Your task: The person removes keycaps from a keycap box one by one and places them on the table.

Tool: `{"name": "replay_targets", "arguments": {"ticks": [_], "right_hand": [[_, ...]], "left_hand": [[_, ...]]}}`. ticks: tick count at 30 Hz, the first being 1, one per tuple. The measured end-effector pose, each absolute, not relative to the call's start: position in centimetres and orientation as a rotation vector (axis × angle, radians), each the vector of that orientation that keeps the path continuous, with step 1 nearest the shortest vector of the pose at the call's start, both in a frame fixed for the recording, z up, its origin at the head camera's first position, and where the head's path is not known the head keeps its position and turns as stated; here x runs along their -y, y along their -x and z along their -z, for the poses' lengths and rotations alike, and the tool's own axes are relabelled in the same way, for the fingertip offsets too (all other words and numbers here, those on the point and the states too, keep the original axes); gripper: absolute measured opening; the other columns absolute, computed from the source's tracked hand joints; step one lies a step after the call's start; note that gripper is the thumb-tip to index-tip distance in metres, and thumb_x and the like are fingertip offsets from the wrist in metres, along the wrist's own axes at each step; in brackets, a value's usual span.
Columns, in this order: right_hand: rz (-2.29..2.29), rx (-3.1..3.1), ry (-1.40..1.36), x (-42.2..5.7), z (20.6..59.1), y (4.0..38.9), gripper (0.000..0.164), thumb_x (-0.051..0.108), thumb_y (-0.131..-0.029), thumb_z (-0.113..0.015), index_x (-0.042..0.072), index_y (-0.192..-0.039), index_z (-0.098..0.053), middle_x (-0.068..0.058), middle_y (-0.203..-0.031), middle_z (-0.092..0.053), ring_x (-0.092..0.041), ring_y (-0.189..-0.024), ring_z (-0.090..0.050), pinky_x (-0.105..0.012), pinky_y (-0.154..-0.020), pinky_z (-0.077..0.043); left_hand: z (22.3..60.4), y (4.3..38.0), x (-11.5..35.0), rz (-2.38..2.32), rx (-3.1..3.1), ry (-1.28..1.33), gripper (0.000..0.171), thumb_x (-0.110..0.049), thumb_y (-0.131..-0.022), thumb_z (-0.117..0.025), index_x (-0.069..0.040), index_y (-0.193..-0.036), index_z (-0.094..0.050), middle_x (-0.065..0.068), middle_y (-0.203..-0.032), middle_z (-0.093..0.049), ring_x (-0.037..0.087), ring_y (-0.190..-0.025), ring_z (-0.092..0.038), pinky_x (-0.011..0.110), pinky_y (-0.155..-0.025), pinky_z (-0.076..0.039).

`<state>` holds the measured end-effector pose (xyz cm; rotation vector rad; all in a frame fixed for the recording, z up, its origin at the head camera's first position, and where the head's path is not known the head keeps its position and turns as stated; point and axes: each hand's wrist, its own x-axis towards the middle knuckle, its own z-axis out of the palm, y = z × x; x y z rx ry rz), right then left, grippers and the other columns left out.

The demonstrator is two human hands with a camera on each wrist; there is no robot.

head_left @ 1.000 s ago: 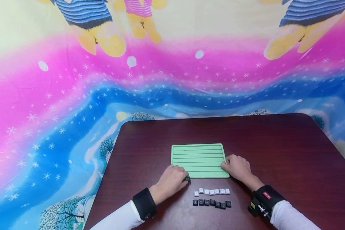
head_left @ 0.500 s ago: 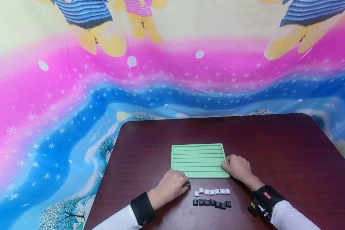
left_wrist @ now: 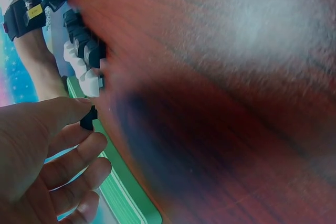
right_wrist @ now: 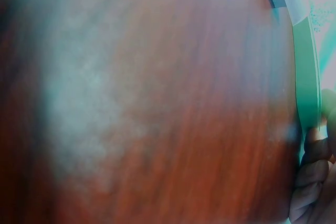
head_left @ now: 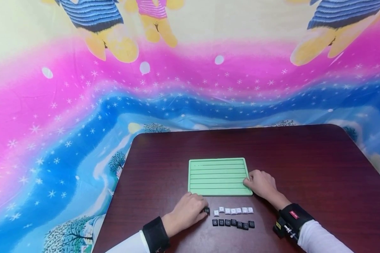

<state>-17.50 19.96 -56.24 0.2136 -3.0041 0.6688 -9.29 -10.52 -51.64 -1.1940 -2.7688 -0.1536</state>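
Note:
My left hand (head_left: 187,212) pinches a small black keycap (head_left: 207,211) between thumb and fingertips, just left of the row of white keycaps (head_left: 239,211). In the left wrist view the pinched keycap shows only as a dark edge, while the other fingers curl loosely. A light green lined board (head_left: 220,174) lies flat beyond the keycaps. At its right edge, near the front corner, my right hand (head_left: 263,184) grips it with the thumb on the rim and the fingers curled. Closer to me than the white row is a slightly uneven row of black keycaps (head_left: 233,222).
Everything lies on a dark reddish-brown table (head_left: 316,168) with rounded far corners. Behind it hangs a colourful patterned cloth (head_left: 183,84). Each wrist wears a black band, and a small device (head_left: 283,230) sits on the right one.
My left hand has drawn back towards me, bringing the black keycap from the board's front-left corner to beside the white row. My right hand and the board have stayed put.

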Motion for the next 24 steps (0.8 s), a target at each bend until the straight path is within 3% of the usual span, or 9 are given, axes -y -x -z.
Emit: {"name": "replay_targets", "arguments": {"ticks": [24], "right_hand": [[-0.662,2.998,-0.215,-20.01,56.27,17.42,0.034,0.022,-0.072,-0.057,0.018,-0.051,-0.031,0.009,-0.047,-0.022,-0.011,-0.045,-0.019,-0.027,-0.043,-0.015]], "left_hand": [[52.29,8.26,10.45,0.13,2.855,1.295,0.018,-0.04,-0.076,-0.07,-0.025,-0.087,-0.071,-0.015,-0.076,-0.061,0.0,-0.07,-0.052,0.026,-0.071,-0.043]]}}
